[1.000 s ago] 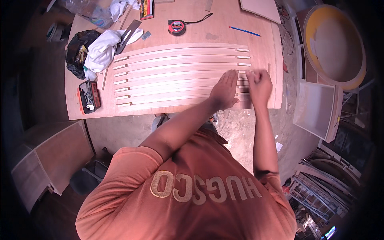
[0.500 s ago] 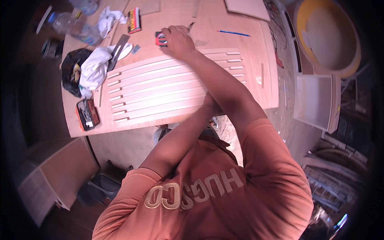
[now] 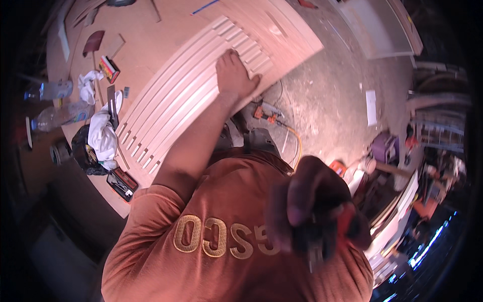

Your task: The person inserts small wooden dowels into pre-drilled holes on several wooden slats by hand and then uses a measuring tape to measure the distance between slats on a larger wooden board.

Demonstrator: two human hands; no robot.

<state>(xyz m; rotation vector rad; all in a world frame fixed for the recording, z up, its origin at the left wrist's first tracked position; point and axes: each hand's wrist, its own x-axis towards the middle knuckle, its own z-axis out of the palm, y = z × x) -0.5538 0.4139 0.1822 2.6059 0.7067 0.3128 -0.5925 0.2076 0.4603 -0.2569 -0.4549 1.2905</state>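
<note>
My left hand point(image 3: 235, 75) lies flat on a row of pale curved wooden slats point(image 3: 176, 90), near their right ends, thumb spread from the fingers. The slats sit side by side on the wooden table, with narrowed tenons at their ends. Close to my chest, my right hand point(image 3: 319, 201) is wrapped round a red and black tape measure point(image 3: 344, 224). Motion blurs this hand, and its fingers hide part of the tape measure. A short metal-coloured piece shows below it.
The wooden table point(image 3: 297, 45) carries a white cloth point(image 3: 103, 138), a black plastic bag point(image 3: 80, 151), an open tool case point(image 3: 122, 183), a small box point(image 3: 109, 69) and a blue pencil point(image 3: 205, 7). Plastic bottles point(image 3: 63, 116) stand left. An orange power tool point(image 3: 266, 116) with a hose lies on the floor.
My right hand has moved from the slats' far side back to my chest, bringing the tape measure. My left hand, partly hidden before, now rests on the slats. The view has turned right.
</note>
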